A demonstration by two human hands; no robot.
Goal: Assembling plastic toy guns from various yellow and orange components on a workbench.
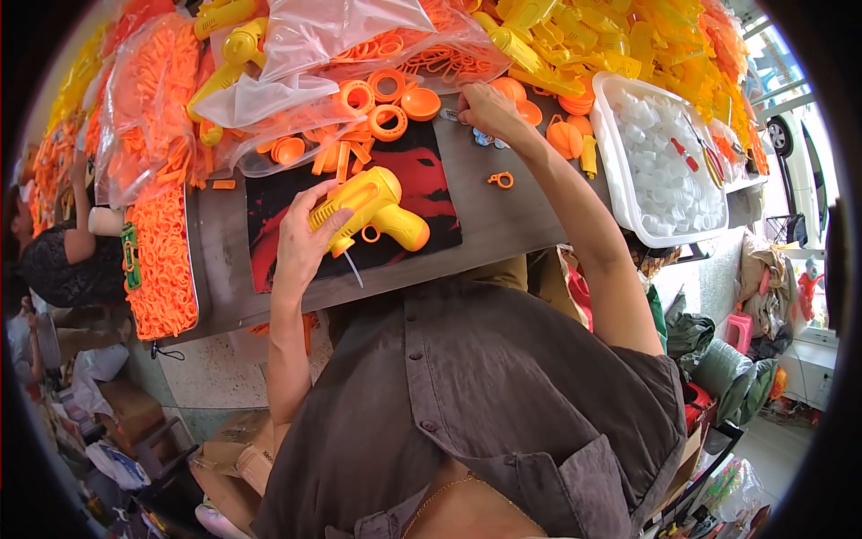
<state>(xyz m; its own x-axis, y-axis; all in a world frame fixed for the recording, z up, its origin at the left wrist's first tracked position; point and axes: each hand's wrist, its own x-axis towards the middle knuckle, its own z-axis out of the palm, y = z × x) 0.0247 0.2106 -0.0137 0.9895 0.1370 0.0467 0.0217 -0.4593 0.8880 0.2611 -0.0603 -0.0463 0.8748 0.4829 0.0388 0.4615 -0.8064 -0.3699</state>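
My left hand (303,232) is wrapped round a yellow plastic toy gun (366,199), its handle end lying toward the right. An orange ring-shaped trigger (371,234) shows on its lower side, and a thin pale tube (354,269) hangs out below. Farther off to the right, my right hand (492,110) is closed at the table top. At its fingertips lies a small greyish piece (449,115); whether the fingers grip it is hidden. Small blue-and-white pieces (488,139) sit just under that hand. A loose orange ring with a tab (501,181) lies nearer me.
A black-and-red mat (422,193) lies under the toy gun. Orange rings and cups (388,122) crowd its far side. Piles of yellow shells (575,40) stand behind. A white tray (603,135) of translucent caps holds scissors at right; orange links (162,260) fill a left tray.
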